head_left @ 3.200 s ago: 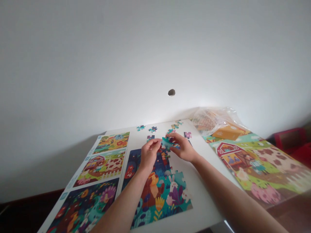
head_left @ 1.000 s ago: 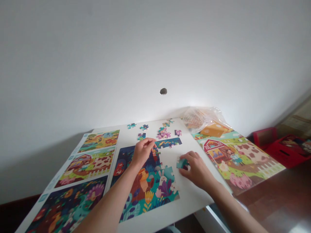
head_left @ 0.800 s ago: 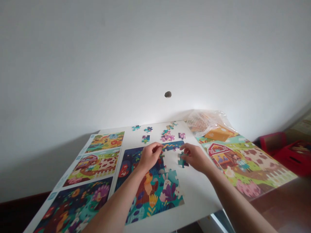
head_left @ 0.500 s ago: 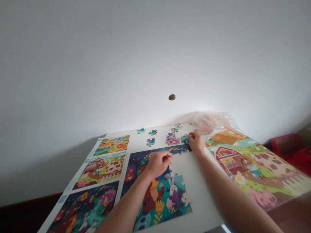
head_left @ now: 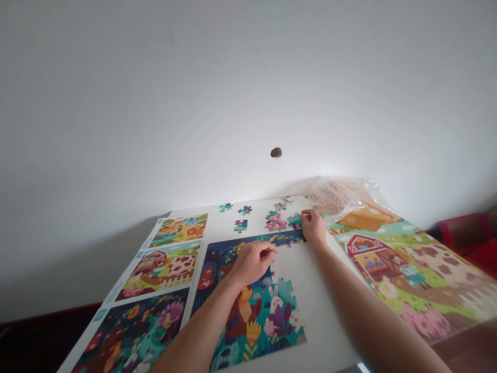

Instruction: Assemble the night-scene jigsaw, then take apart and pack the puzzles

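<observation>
Place: a room, apparently in a home. Evidence: one white table, set against a plain pale wall with one rough hole; one part-built children's jigsaw, animal scene; one sheet of three cartoon pictures; one farmyard picture; one clear plastic bag; one orange box; red containers, blurred, beyond the table at right.

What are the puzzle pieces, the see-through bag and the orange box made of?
The puzzle pieces look like stiff printed cardboard: they lie flat, with clean-cut knobs and bright pictures. The see-through bag seems to be thin, shiny plastic, crinkled and catching light. The orange box is probably smooth card, with flat sides and straight edges, but I can't rule out plastic.
</observation>
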`<move>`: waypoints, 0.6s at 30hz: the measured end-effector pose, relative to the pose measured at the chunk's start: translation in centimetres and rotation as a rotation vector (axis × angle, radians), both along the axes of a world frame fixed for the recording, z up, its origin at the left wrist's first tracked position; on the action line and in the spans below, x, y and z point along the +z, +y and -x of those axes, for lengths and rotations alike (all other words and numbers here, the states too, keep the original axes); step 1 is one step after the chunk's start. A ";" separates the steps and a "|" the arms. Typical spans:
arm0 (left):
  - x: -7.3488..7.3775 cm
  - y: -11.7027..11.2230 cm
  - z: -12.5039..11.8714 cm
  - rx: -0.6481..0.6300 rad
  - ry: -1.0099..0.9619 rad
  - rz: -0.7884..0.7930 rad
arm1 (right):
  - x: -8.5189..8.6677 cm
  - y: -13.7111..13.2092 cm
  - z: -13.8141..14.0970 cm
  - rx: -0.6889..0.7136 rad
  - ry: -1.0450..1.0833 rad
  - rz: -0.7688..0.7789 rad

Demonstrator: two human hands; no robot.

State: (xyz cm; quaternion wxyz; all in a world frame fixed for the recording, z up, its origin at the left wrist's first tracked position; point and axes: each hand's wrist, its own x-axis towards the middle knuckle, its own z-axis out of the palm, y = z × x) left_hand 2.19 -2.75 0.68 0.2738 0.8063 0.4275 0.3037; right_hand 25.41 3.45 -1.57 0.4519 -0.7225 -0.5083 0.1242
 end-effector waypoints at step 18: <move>-1.7 2.4 1.0 0.393 -0.429 0.051 | 2.7 -2.3 1.6 0.169 0.038 -0.247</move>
